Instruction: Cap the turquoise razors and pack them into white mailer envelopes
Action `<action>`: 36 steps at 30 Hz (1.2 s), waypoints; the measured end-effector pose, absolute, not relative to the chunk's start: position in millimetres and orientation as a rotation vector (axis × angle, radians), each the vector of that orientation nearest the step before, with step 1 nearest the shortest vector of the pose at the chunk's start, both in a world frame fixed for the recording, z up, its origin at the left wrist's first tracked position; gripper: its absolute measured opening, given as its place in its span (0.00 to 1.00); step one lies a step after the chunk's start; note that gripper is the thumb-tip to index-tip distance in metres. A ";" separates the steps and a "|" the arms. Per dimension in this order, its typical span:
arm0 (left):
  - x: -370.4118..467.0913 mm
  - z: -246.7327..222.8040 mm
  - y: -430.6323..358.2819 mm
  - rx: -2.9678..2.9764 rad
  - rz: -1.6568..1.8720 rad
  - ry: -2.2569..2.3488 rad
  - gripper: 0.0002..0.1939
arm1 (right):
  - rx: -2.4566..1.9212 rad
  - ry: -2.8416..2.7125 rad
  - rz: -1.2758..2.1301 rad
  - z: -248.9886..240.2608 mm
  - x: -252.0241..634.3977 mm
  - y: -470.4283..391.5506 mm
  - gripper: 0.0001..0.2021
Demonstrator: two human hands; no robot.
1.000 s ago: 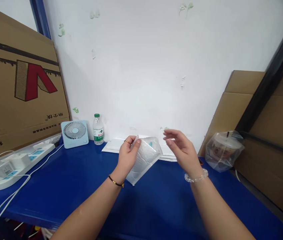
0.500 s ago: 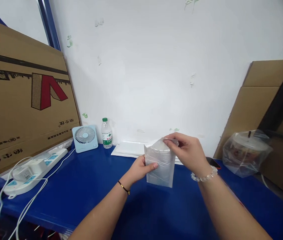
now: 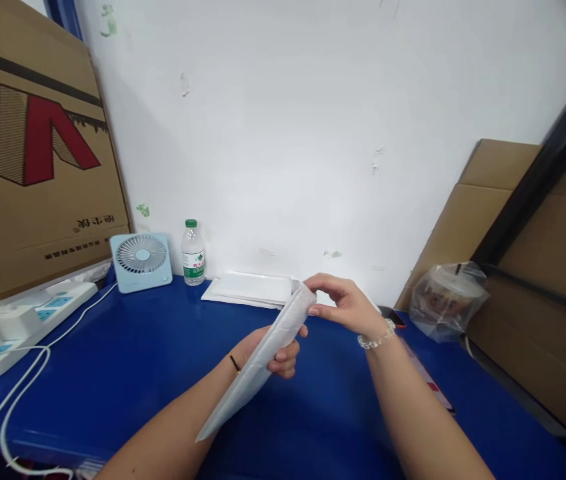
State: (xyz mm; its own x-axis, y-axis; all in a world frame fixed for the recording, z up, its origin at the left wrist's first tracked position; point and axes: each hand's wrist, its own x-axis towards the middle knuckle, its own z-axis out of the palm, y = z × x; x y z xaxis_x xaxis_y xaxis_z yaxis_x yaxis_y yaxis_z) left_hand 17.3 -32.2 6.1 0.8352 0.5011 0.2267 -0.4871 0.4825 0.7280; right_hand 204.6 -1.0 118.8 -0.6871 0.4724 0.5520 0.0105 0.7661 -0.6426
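A white padded pouch (image 3: 263, 360) is tilted above the blue table, seen nearly edge-on, its lower corner pointing to the near left. My left hand (image 3: 283, 353) is closed around its middle, fingers showing on the right side. At the pouch's upper end, my right hand (image 3: 337, 303) pinches the edge between thumb and fingers. Behind it, flat white pouches (image 3: 253, 288) lie stacked against the wall.
On the blue table (image 3: 137, 360) stand a light blue fan (image 3: 143, 261) and a water bottle (image 3: 193, 253). A white power strip (image 3: 57, 307) with cables lies left. At right are a bagged cup (image 3: 447, 300), a phone (image 3: 393, 317) and cardboard (image 3: 463, 220).
The pouch has turned from facing me to nearly edge-on and now slants down to the left. My left hand has turned with it. The view has shifted to the right.
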 end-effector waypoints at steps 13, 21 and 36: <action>-58.0 14.4 9.4 0.319 1.483 0.186 0.17 | -1.209 -1.877 0.469 61.8 134.5 104.0 0.19; -70.7 -13.4 33.5 0.102 1.610 0.665 0.16 | -1.465 -2.146 0.231 20.3 154.7 137.2 0.16; 16.0 -12.9 4.5 0.725 1.189 0.866 0.23 | -1.667 -2.182 -0.327 27.4 271.2 69.4 0.18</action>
State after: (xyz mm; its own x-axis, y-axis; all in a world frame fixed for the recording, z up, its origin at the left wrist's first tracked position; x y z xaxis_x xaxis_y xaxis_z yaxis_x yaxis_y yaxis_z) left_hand 16.0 4.5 -12.9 0.1397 0.9729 -0.1841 -0.4734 0.2289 0.8506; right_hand 271.2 69.4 27.4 -0.2286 0.8747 0.4273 0.9616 0.2715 -0.0413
